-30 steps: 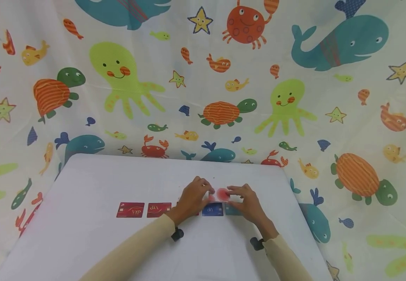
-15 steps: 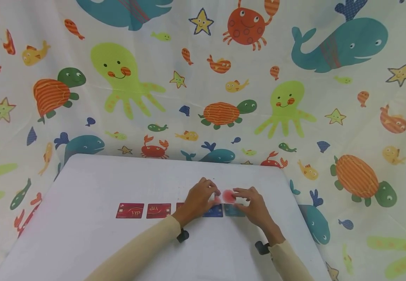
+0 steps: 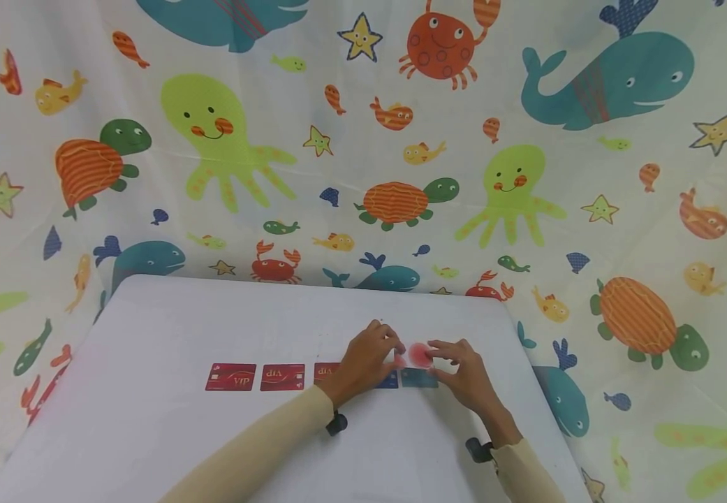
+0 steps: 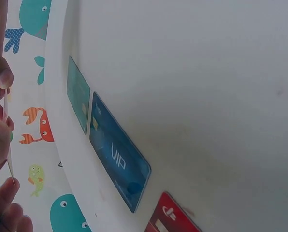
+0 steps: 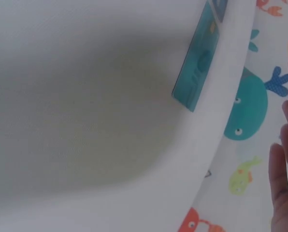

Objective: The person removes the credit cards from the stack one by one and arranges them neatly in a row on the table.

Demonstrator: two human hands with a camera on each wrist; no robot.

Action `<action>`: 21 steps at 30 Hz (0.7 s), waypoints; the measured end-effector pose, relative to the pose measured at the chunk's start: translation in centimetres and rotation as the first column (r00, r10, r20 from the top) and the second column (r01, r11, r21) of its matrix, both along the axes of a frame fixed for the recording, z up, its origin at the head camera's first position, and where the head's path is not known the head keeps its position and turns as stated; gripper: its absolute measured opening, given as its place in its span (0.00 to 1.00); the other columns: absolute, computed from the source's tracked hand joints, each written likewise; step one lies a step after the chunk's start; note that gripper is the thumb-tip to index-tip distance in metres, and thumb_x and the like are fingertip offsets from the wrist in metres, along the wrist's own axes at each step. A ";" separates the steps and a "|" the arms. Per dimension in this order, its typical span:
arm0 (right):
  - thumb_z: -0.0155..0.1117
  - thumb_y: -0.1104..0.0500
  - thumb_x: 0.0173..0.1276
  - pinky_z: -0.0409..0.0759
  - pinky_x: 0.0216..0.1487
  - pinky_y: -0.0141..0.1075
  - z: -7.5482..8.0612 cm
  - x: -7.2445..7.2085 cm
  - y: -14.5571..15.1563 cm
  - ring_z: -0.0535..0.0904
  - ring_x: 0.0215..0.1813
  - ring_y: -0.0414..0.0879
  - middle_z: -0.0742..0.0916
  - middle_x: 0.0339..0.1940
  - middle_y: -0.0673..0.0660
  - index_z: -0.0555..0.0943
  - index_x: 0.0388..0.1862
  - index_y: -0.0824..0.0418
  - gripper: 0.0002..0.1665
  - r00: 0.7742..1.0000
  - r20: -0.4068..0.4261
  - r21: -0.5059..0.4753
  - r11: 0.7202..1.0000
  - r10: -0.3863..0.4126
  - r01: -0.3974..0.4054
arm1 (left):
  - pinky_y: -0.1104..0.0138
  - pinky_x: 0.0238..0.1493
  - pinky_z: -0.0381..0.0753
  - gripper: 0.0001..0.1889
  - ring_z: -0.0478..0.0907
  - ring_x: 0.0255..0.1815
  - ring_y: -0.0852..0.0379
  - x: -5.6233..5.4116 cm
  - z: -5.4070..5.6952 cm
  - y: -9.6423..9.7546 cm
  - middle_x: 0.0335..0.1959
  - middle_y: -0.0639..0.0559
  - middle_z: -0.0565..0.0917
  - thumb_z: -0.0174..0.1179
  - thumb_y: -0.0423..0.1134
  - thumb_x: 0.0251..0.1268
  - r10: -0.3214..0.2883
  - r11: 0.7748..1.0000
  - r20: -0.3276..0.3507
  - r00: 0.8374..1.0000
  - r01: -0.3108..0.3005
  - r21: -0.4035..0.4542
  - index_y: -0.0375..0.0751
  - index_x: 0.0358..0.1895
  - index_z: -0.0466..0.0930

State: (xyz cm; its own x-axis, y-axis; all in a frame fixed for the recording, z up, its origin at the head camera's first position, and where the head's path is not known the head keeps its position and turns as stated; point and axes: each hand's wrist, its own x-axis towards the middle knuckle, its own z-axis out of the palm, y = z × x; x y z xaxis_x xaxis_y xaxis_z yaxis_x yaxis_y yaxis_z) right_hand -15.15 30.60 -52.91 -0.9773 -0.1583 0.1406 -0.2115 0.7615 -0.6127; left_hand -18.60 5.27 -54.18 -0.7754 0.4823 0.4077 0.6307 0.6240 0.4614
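Note:
Over the right end of a row of cards, my left hand [image 3: 368,358] and right hand [image 3: 467,372] pinch opposite ends of a thin pale card [image 3: 420,355] with red-pink round patches. The left wrist view catches this card nearly edge-on between the fingers, raised off the table. Directly below it lie a blue VIP card [image 4: 119,152] and a teal card [image 5: 197,63], both flat. My left hand and wrist overlap part of the third red card [image 3: 323,372] and the blue one in the head view.
Two more red VIP cards, a far-left card [image 3: 231,377] and its neighbour [image 3: 283,377], continue the row leftward on the white table [image 3: 168,447]. Behind the table's back edge hangs a curtain [image 3: 332,161] printed with sea animals.
Both hands have shifted to the right with the pale card between them, from above the blue card to above the teal one. The cards in the row have stayed put.

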 end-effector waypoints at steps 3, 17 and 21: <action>0.82 0.57 0.63 0.85 0.54 0.44 0.2 0.2 0.3 0.78 0.54 0.41 0.90 0.64 0.44 0.90 0.59 0.44 0.25 1.000 0.005 0.005 1.000 -0.006 0.006 | 0.66 0.61 0.86 0.13 0.82 0.56 0.58 0.0 0.1 0.3 0.51 0.55 0.89 0.77 0.48 0.64 -0.009 1.000 0.003 1.000 0.009 0.003 0.53 0.50 0.93; 0.83 0.60 0.62 0.86 0.51 0.46 0.0 0.8 1.3 0.79 0.53 0.46 0.91 0.62 0.50 0.91 0.58 0.48 0.25 0.999 -0.034 0.010 1.000 -0.016 0.016 | 0.68 0.60 0.86 0.13 0.81 0.56 0.60 0.0 -0.3 1.7 0.52 0.56 0.89 0.76 0.50 0.66 -0.041 0.999 0.038 0.998 0.041 -0.001 0.54 0.51 0.93; 0.83 0.60 0.62 0.86 0.52 0.44 0.0 0.9 1.7 0.79 0.53 0.44 0.90 0.62 0.48 0.91 0.59 0.46 0.25 0.999 -0.024 0.004 1.000 -0.026 0.026 | 0.69 0.59 0.86 0.13 0.80 0.55 0.61 0.0 -0.5 2.1 0.52 0.57 0.89 0.75 0.51 0.66 -0.038 0.999 0.036 0.999 0.039 -0.007 0.56 0.51 0.92</action>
